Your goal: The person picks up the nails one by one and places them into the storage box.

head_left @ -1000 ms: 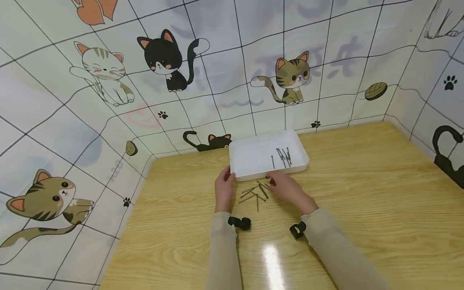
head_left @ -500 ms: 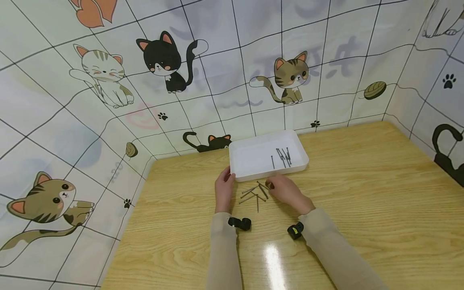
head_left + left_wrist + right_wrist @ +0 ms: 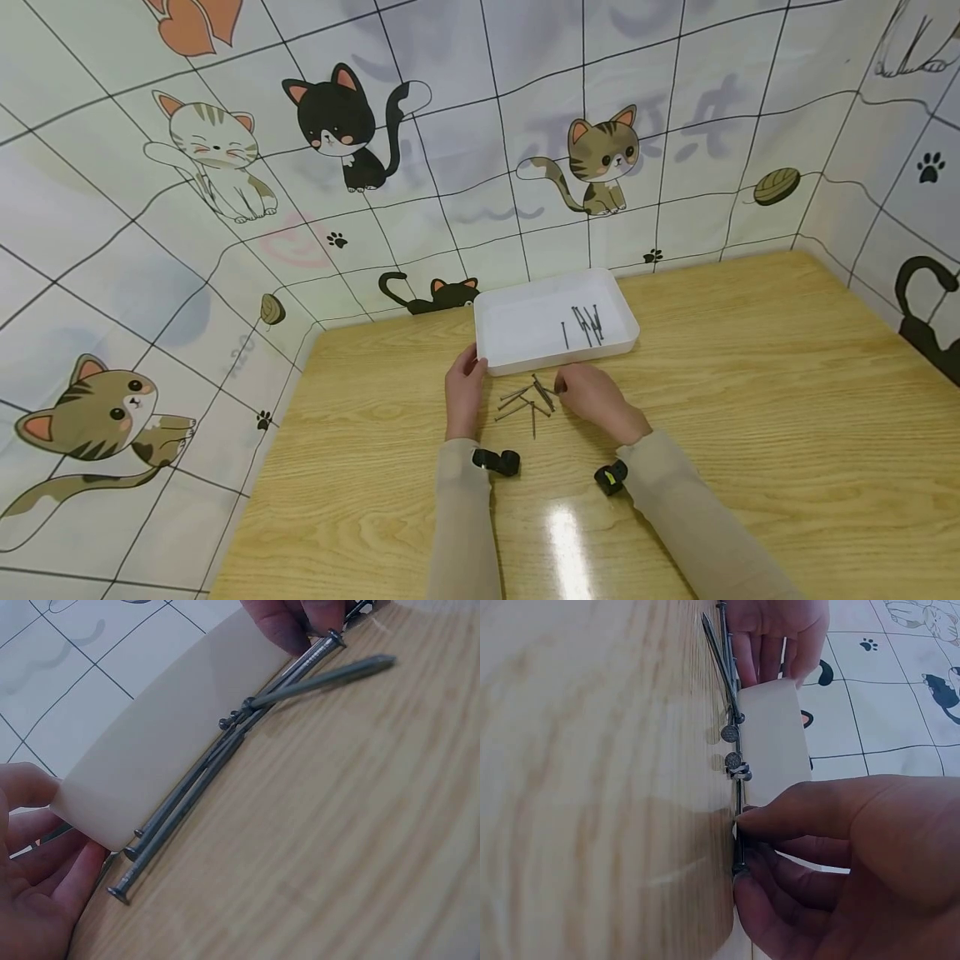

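In the head view my left hand (image 3: pixel 463 392) holds the near left corner of a shallow white tray (image 3: pixel 517 329); its fingers wrap that corner in the left wrist view. My right hand (image 3: pixel 596 400) is at the right of a loose pile of nails (image 3: pixel 533 421) in front of the tray. Up close in the right wrist view, its thumb and fingers pinch a nail (image 3: pixel 739 849) low over the table, the nail's head showing between them. Several more nails (image 3: pixel 587 325) lie inside the tray at its right side. The held nail's far end is hard to make out.
The wooden table (image 3: pixel 750 400) meets a wall covering (image 3: pixel 465 150) with printed cats behind the tray and on both sides. Each wrist carries a small black camera, the left camera (image 3: pixel 497 462) and the right camera (image 3: pixel 611 477).
My right hand has shifted slightly back from the tray's front wall, its fingertips lower among the nails. A nail at the pile's right has moved a little. The left hand stays on the tray.
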Demonstrator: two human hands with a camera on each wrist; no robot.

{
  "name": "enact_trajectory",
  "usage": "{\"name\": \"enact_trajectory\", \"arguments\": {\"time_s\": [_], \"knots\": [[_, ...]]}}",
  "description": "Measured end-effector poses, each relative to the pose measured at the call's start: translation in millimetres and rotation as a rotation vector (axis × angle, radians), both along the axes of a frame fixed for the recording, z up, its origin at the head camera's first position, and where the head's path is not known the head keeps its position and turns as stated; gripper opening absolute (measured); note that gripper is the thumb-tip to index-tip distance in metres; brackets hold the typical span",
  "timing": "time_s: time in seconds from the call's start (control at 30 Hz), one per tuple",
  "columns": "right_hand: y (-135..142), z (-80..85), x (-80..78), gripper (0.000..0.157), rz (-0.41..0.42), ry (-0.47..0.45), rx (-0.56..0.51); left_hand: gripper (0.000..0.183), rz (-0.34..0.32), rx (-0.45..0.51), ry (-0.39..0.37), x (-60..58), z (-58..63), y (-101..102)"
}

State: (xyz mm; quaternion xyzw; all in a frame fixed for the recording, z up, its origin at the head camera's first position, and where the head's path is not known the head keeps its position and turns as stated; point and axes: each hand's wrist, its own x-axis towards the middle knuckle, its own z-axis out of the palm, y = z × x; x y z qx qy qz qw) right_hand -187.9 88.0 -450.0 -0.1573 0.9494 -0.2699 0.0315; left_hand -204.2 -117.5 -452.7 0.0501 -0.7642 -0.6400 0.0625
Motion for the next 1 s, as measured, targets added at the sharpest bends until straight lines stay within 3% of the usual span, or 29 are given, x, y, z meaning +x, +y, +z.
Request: {"name": "enact_trajectory", "arguments": {"time_s": [0.2, 0.33, 0.6, 1.0], "knots": [[0, 1.4, 1.0, 0.007, -0.015, -0.026, 0.035, 0.043, -0.002, -0.001, -0.006, -0.3, 0.1, -1], [0, 3.0, 2.7, 0.006, -0.019, -0.027, 0.050, 0.043, -0.002, 0.009, -0.015, -6.6, -7.4, -3], [0, 7.0, 7.8, 0.041, -0.057, -0.064, 0.078, 0.040, 0.023, 0.026, -0.010, -19.6, -30.4, -7], [0, 7.8, 9.2, 0.042, -0.074, -0.068, 0.112, 0.039, 0.046, 0.003, 0.010, -20.1, -32.4, -6]]}}
